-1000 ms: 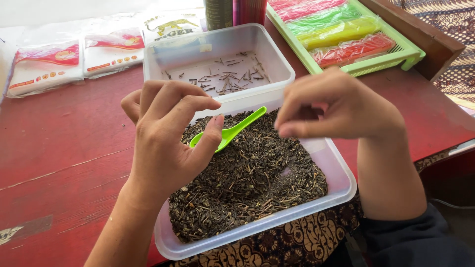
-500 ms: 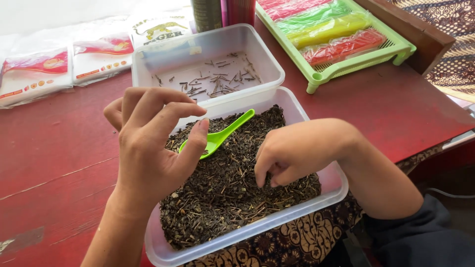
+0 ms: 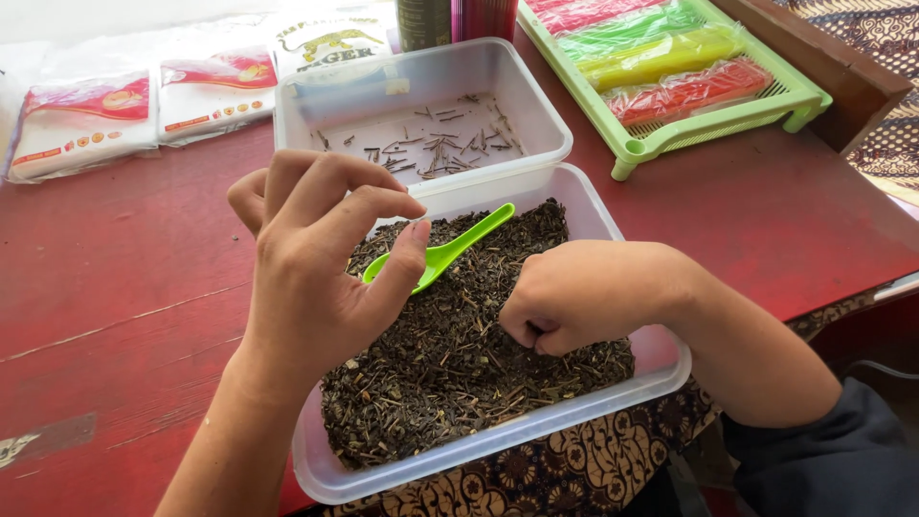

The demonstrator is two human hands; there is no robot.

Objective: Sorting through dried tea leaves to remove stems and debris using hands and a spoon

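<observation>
Right hand (image 3: 584, 292) pinched into dry tea leaves (image 3: 459, 364); catch unclear. Left hand (image 3: 316, 278) hovered open, empty. Stems looked light, thin, snappy; pinch gently at middle.

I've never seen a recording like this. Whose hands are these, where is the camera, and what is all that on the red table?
There is no machine here: a person works with two bare hands, and the single camera sits on their head, looking down.

The left hand is raised above a clear plastic tub filled with dark dried leaves and thin stems. Its fingers are curled loosely; whether they hold anything I cannot tell. The right hand reaches down into the leaves, fingertips pinched together among them. A green plastic spoon lies on the pile.

Behind it stands a second clear tub, nearly empty apart from a scatter of small stems. Farther back on the red table lie white packets with red markings, and to the right a light green tray holding coloured packets.
</observation>
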